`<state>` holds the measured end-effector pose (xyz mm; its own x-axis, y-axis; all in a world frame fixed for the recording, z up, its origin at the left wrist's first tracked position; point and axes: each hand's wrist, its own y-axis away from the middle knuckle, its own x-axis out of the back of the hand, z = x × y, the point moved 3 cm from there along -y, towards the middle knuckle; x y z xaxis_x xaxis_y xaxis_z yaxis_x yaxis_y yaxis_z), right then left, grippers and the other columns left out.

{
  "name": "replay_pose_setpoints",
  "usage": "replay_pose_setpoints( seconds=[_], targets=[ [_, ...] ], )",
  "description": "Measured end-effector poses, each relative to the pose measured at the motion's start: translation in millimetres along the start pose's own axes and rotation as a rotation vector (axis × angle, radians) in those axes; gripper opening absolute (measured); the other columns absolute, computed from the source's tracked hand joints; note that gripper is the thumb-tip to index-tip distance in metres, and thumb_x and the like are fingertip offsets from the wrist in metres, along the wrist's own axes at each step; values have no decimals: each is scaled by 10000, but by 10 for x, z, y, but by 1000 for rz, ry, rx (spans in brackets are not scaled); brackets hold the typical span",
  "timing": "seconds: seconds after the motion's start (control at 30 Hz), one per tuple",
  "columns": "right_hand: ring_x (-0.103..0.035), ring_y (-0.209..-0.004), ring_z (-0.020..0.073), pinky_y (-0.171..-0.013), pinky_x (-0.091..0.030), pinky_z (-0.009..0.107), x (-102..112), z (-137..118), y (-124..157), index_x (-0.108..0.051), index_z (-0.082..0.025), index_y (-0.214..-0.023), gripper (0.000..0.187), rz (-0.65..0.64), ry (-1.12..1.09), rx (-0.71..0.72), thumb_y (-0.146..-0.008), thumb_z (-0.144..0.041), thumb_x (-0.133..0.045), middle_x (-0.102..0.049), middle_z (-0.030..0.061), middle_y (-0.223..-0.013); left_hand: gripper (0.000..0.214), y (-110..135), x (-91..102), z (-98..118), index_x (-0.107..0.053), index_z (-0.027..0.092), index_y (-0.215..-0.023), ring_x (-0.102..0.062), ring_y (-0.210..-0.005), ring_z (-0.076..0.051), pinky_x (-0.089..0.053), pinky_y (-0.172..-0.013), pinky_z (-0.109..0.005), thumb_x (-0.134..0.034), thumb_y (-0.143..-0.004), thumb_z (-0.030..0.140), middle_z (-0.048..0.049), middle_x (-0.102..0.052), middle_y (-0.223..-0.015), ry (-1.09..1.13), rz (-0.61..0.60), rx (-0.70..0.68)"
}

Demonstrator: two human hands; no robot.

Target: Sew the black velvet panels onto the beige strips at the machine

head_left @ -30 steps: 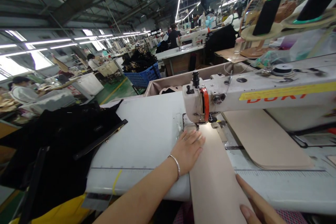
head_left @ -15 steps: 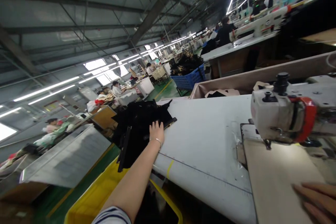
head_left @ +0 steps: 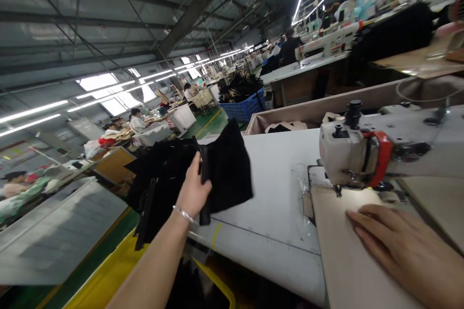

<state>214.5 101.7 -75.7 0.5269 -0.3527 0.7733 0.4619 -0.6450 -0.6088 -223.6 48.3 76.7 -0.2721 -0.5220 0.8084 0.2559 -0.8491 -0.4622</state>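
Observation:
My left hand (head_left: pixel 194 192), with a bracelet at its wrist, is closed on the dark stiff edge strip of a black fabric piece (head_left: pixel 230 169). The piece is lifted above the left end of the white sewing table (head_left: pixel 270 193). Beneath and left of it lies a pile of more black pieces (head_left: pixel 163 164), some with similar strips. My right hand (head_left: pixel 395 239) rests, fingers stretched out, on a beige board (head_left: pixel 337 236) just in front of the sewing machine head (head_left: pixel 348 149). Nothing shows in its fingers.
A yellow bin (head_left: pixel 105 270) with black material stands below the table's front left edge. Behind the table runs a padded beige trough (head_left: pixel 308 106) holding cut pieces. A blue crate (head_left: pixel 242 106) heaped with dark pieces stands farther back. Several people sit at other workstations.
My left hand has gone from lying on the black pile to gripping one piece and raising it rightward. My right hand has moved further into view over the board. The view has turned right.

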Motion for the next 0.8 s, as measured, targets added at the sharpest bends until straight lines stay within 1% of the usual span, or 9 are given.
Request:
replay_pose_setpoints(
  seconds=[0.07, 0.13, 0.2, 0.27, 0.4, 0.47, 0.57, 0.7, 0.8],
  targets=[
    [-542, -1133, 288, -937, -442, 481, -1, -46, -62, -560, -307, -1276, 426, -103, 61, 28, -890, -452, -455, -572, 54, -1272, 809, 264, -401, 234, -305, 240, -1458, -261, -1417, -294, -316, -1121, -473, -486, -709, -5, -106, -261, -1536, -104, -156, -112],
    [-492, -1208, 275, -999, -387, 498, 4, -80, -85, -495, -292, -1341, 453, -148, 90, 19, -911, -424, -436, -523, 48, -1342, 718, 406, -846, 478, -380, 227, -1420, -177, -1446, -286, -244, -1148, -504, -454, -746, -6, -100, -240, -1551, -161, -353, -237],
    [-479, -1229, 252, -1057, -330, 506, 12, -107, -87, -476, -292, -1352, 449, -172, 82, 23, -920, -402, -432, -518, 36, -1352, 559, 367, -1223, 703, -385, 214, -1411, -232, -1430, -270, -233, -1141, -519, -421, -869, 83, -115, -308, -1522, -137, -467, -310],
    [-480, -1232, 241, -1091, -289, 513, 26, -120, -86, -472, -274, -1353, 452, -186, 66, 14, -919, -397, -442, -519, 38, -1355, 443, 185, -1505, 889, -413, 176, -1381, -330, -1376, -280, -257, -1120, -517, -432, -943, 239, -152, -393, -1460, -85, -481, -322],
    [-469, -1238, 235, -1100, -297, 487, 77, -137, -102, -485, -230, -1339, 442, -199, 55, -23, -924, -380, -447, -501, 55, -1369, 338, -147, -1831, 1145, -627, 139, -1053, -542, -1104, -284, -401, -995, -446, -659, -821, 382, -129, -612, -1093, 14, -529, -362],
    [-461, -1239, 237, -1085, -321, 477, 106, -152, -119, -499, -229, -1324, 423, -203, 55, -35, -928, -366, -446, -499, 59, -1366, 245, -180, -1833, 1209, -639, 144, -878, -574, -987, -246, -442, -933, -393, -690, -790, 368, -84, -618, -952, 77, -559, -389],
    [-465, -1227, 242, -1057, -354, 475, 142, -178, -148, -508, -231, -1315, 403, -198, 37, -48, -930, -333, -449, -517, 68, -1339, 234, -162, -1571, 1216, -611, 150, -871, -590, -881, -187, -477, -846, -320, -570, -880, 381, -44, -615, -896, 186, -581, -395],
    [-465, -1222, 246, -1061, -342, 486, 161, -208, -182, -506, -226, -1315, 396, -196, 21, -62, -932, -312, -449, -522, 78, -1329, 347, -246, -999, 1141, -574, 154, -1078, -621, -723, -153, -503, -696, -274, -441, -944, 446, -30, -653, -865, 695, -555, -77],
    [-470, -1217, 246, -1060, -343, 488, 173, -226, -200, -510, -221, -1307, 387, -204, 20, -65, -936, -310, -443, -530, 84, -1318, 348, -187, -933, 1279, -596, 166, -1136, -650, -759, -173, -512, -740, -301, -499, -922, 423, -43, -686, -903, 946, -672, 66]
  ],
)
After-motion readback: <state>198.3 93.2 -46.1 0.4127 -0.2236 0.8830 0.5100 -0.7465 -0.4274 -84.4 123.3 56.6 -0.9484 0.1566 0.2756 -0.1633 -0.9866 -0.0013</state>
